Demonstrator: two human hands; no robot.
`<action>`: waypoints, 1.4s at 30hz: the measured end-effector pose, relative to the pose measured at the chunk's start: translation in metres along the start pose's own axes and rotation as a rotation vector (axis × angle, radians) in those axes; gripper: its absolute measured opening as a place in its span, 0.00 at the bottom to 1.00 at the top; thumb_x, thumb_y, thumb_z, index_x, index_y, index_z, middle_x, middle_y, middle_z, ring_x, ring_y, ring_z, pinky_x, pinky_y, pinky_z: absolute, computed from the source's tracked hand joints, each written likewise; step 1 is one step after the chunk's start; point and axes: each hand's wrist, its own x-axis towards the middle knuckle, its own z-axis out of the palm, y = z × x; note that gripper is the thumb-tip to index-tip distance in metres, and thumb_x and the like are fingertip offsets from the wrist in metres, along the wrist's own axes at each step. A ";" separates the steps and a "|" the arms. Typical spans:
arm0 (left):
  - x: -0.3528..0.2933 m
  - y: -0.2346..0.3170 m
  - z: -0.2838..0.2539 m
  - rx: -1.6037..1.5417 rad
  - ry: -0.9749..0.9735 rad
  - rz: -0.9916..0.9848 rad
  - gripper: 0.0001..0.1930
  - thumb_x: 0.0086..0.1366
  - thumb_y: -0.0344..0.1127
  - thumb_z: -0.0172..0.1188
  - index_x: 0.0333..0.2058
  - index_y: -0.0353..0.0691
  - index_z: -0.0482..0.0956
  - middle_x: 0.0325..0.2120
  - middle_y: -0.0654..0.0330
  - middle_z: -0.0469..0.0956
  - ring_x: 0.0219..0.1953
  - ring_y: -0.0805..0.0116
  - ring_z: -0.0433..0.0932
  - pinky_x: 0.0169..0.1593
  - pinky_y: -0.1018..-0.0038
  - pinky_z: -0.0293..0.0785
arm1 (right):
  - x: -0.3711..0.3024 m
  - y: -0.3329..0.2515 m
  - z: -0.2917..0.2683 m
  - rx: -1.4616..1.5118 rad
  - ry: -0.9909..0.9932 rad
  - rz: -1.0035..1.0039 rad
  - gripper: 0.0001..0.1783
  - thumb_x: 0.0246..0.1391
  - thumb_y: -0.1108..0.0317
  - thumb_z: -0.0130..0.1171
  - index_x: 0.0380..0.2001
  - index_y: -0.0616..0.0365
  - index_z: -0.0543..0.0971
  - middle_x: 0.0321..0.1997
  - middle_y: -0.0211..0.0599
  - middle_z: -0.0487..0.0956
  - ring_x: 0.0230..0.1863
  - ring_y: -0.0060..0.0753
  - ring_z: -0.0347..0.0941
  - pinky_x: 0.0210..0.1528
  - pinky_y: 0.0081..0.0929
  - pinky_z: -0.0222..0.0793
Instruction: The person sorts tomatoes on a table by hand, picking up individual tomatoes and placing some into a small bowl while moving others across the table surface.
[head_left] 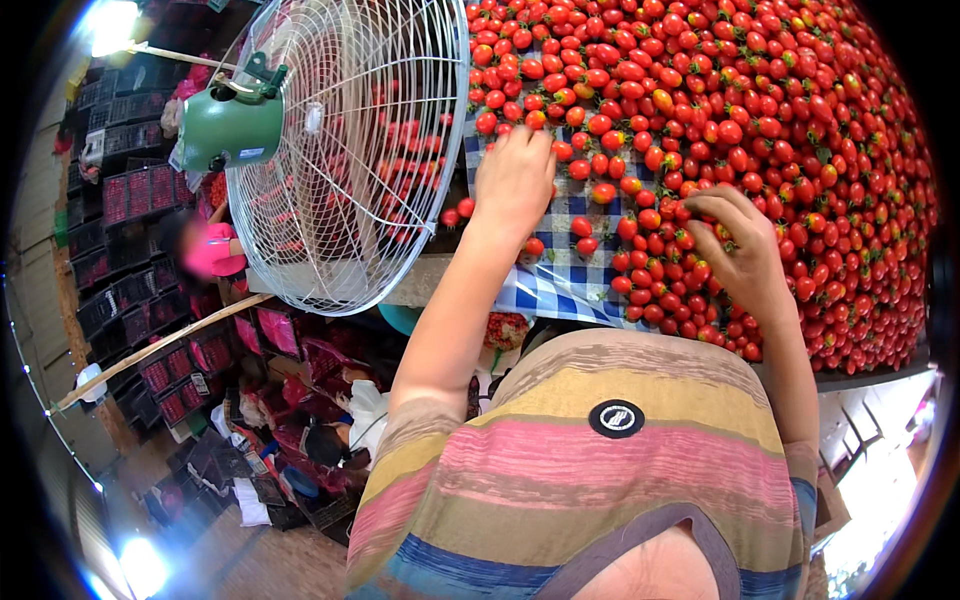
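Observation:
A large heap of small red tomatoes, some with green stems and a few orange, covers the table. My left hand reaches over the blue-and-white checked cloth at the heap's left edge. Its back is up, and its fingers extend among loose tomatoes, the tips partly hidden; I see nothing held. On the near side of the heap, my right hand is open over the tomatoes. Its thumb and forefinger are apart, its other fingers partly hidden. A few tomatoes lie scattered on the cloth between my hands.
A large wire-caged fan with a green motor stands close on the left. Beyond it are stacked dark crates, some holding red produce, and a person in pink. Another person is low at the left. A wooden pole slants nearby.

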 end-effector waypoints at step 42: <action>0.229 -0.078 0.036 0.099 -0.150 -0.457 0.31 0.59 0.52 0.65 0.59 0.49 0.71 0.47 0.45 0.79 0.51 0.44 0.79 0.54 0.52 0.76 | 0.013 0.087 0.078 1.744 0.035 0.954 0.19 0.68 0.52 0.52 0.51 0.54 0.76 0.45 0.34 0.79 0.42 0.29 0.80 0.25 0.15 0.74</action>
